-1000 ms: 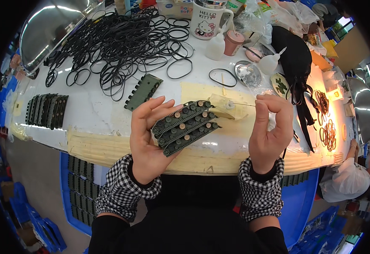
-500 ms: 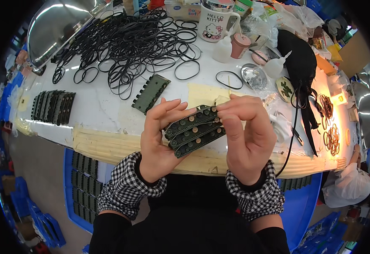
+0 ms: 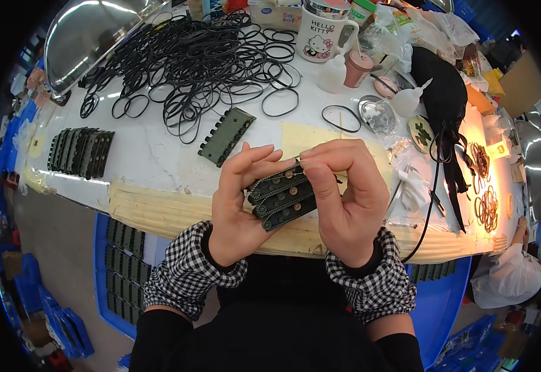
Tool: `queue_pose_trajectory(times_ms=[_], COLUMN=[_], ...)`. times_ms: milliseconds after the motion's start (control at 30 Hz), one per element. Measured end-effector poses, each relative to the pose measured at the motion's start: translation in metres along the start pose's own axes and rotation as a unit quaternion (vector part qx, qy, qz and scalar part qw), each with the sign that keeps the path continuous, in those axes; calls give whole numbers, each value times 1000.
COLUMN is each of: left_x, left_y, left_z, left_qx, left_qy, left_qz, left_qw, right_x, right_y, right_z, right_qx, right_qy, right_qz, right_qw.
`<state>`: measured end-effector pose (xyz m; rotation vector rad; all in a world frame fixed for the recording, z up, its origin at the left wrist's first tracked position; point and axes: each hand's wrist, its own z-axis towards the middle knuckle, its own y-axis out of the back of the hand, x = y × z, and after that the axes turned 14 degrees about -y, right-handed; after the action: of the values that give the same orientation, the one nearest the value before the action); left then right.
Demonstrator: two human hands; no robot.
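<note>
While left hand [image 3: 236, 218] cups ridged, studded strips [image 3: 281, 198], right hand [image 3: 352, 208] touches end.

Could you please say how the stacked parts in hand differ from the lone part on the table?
The stacked parts show round studs; the lone part shows a mostly plain face. The stacked parts rest in the left hand; the lone part lies on the table. Both are dark green.

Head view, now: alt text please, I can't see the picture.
The left hand holds stacked dark green parts above the edge of a white table, with the right hand at their right end. Beyond lie a toothed green piece and a heap of black bands.
</note>
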<state>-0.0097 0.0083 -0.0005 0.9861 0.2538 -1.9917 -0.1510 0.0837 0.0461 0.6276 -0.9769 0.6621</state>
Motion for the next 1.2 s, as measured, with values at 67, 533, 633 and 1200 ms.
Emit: queue_pose_trajectory(times_ms=[67, 533, 633, 1200], left_x=[0, 2, 3, 2], left_y=[0, 1, -1, 0], left_z=[0, -1, -1, 0], left_qx=[2, -22, -33, -19], left_qy=[-2, 3, -4, 13], left_qz=[4, 2, -11, -5], left_qw=[1000, 1000, 999, 1000], right_x=[-1, -19, -21, -8], right_y=[-1, 62, 65, 10], right_z=[1, 7, 5, -7], right_qx=[-2, -179, -131, 21], right_qy=[5, 124, 108, 31], right_qz=[0, -320, -391, -24], right_qw=[1000, 922, 905, 999])
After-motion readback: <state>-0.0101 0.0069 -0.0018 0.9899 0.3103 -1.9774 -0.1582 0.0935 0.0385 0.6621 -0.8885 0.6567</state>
